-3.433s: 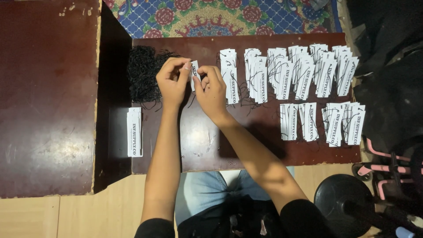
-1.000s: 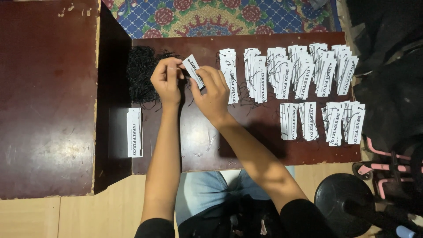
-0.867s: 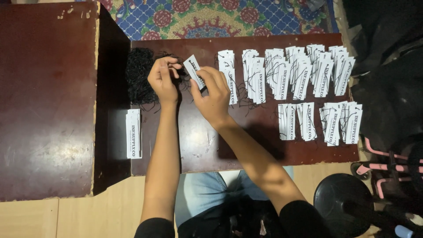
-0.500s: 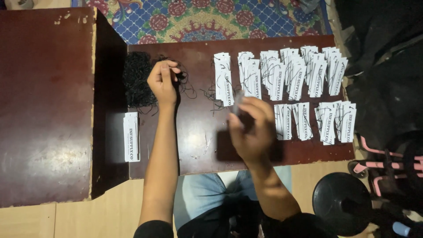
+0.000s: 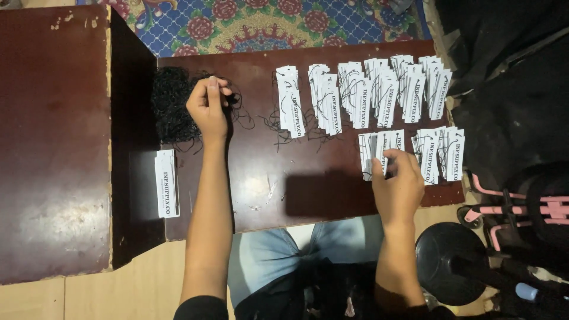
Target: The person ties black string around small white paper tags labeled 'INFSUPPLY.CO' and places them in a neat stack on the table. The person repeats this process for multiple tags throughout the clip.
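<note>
At the dark wooden table (image 5: 267, 189), the right hand (image 5: 398, 188) sets a strung white tag (image 5: 384, 145) into the near row, fingers loosely pinched on it, while the left hand (image 5: 207, 104), curled shut, plucks a thread from the black string pile (image 5: 173, 106) at the table's left end; threading a fresh tag from the unstrung stack (image 5: 166, 182) likely follows.

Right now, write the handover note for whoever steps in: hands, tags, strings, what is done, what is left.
Left hand: pinching black strings at the loose string pile.
Right hand: fingers resting on the front-row strung tags, grip unclear.
Done: strung white tags lie in overlapping rows along the table's far edge, plus a shorter front row at right.
Left: a small stack of unstrung tags at the table's left edge, and much string.
</note>
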